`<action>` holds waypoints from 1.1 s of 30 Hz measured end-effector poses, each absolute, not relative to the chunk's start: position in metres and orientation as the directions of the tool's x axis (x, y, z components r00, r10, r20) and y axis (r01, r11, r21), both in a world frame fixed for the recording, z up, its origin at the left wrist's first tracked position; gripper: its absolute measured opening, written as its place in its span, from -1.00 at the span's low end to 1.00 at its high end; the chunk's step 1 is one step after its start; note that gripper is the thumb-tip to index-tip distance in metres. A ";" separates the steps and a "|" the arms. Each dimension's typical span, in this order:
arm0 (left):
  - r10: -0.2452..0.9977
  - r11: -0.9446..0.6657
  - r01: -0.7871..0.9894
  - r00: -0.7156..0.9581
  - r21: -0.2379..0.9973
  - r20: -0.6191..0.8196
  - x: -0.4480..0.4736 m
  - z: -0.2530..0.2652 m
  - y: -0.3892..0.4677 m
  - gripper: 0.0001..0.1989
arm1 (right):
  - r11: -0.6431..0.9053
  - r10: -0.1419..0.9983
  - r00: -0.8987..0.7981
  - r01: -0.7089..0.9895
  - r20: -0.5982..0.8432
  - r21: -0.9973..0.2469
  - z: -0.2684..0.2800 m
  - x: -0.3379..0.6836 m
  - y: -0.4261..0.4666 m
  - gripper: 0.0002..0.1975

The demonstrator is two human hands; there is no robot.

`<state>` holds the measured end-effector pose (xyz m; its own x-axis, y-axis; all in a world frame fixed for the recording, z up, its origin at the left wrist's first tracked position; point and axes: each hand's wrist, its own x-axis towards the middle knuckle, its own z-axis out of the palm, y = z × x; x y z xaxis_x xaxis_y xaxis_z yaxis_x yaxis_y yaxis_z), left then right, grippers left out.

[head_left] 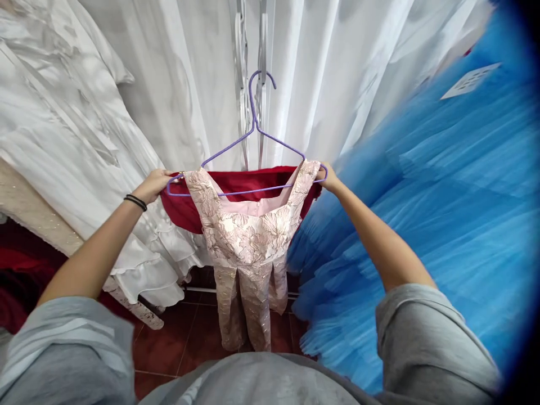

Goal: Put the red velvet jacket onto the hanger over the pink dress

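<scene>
A pale pink, gold-patterned dress [253,230] hangs by its wide straps from a purple hanger [230,149]. The hanger's hook is up against a white metal bar. Behind the dress, a dark red cloth [248,181] stretches across between my hands. At the hanger's left end, my left hand [154,184] is closed on the red cloth's edge, its fingertips close to the purple corner. My right hand [331,179] is closed at the opposite end, by the right strap; its fingers are partly hidden behind the hanger and cloth.
White gowns [84,129] hang on the left, and a full blue tulle dress [422,208] fills the right side. A white curtain [320,67] and narrow metal uprights [241,67] stand behind. Below lies a reddish tiled floor [185,337].
</scene>
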<state>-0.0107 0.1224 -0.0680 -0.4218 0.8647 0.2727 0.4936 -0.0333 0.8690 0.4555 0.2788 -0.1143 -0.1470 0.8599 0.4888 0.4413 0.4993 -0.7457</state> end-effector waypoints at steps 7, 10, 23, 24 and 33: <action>0.508 -0.006 0.964 -0.227 0.267 0.831 0.040 -0.011 0.034 -0.61 | 0.495 0.479 0.132 0.776 0.868 -0.391 -0.045 0.477 0.238 -0.90; 0.662 0.391 0.920 -0.273 -0.011 0.697 0.068 -0.023 -0.004 -0.58 | 0.263 0.589 0.060 0.929 0.806 -0.261 -0.050 0.479 0.198 -0.85; 0.902 0.022 0.979 -0.107 0.203 0.418 0.159 -0.093 0.026 -0.62 | 0.277 0.873 -0.209 0.956 0.440 -0.096 -0.092 0.381 0.083 -0.78; 0.854 -0.062 0.964 -0.082 0.258 0.513 0.165 -0.087 0.031 -0.58 | 0.334 0.851 -0.242 0.934 0.466 -0.125 -0.086 0.375 0.082 -0.81; 0.935 -0.120 0.981 0.060 0.152 0.350 0.177 -0.082 0.055 -0.52 | 0.421 0.881 -0.381 0.902 0.280 -0.097 -0.087 0.355 0.082 -0.58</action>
